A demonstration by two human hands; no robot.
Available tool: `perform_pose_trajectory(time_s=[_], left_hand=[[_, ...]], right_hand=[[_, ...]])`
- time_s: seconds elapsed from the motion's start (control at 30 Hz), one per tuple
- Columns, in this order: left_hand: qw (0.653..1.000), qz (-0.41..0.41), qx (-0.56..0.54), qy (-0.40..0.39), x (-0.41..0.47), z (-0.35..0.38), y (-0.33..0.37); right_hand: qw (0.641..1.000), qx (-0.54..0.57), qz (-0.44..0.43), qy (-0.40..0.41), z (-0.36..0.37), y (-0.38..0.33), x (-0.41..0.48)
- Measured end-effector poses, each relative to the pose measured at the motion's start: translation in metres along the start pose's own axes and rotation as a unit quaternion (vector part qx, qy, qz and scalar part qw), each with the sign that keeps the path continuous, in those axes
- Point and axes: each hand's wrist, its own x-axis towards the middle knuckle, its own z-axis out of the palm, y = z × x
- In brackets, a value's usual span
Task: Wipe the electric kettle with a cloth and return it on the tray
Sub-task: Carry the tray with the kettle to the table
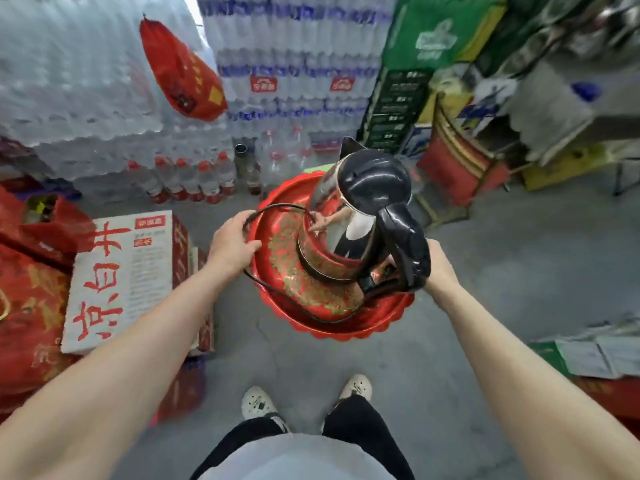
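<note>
Both hands are engaged: the right hand (437,268) is clamped on the black plastic handle of the polished steel electric kettle (349,216); the left hand (232,244) closes around the black power cord (277,207). No cloth is visible. Kettle stands on the round red scalloped tray (332,322), leaning slightly. Wiping status cannot be determined.

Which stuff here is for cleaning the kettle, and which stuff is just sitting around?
For the job:
electric kettle
red tray
black cord
left hand on the tray's rim and cord
right hand behind the kettle's handle
No cloth shows.

Just sitting around:
water bottle packs
loose bottles
white carton with red characters
red bag
green boxes
</note>
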Motion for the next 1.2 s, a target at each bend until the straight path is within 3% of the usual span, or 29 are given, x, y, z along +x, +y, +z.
perform_pose_trajectory(time_s=[0.23, 0.6, 1.2], left_hand=[[0.996, 0.063, 0.027, -0.063, 0.014, 0.087, 0.114], [0.987, 0.083, -0.013, -0.135, 0.047, 0.255, 0.290], [0.959, 0.180, 0.009, -0.219, 0.263, 0.503, 0.601]], right_hand=[[0.996, 0.051, 0.040, 0.059, -0.107, 0.067, -0.012], [0.976, 0.125, 0.045, 0.171, -0.274, 0.179, 0.030], [0.935, 0.145, 0.130, 0.296, -0.507, 0.284, 0.291]])
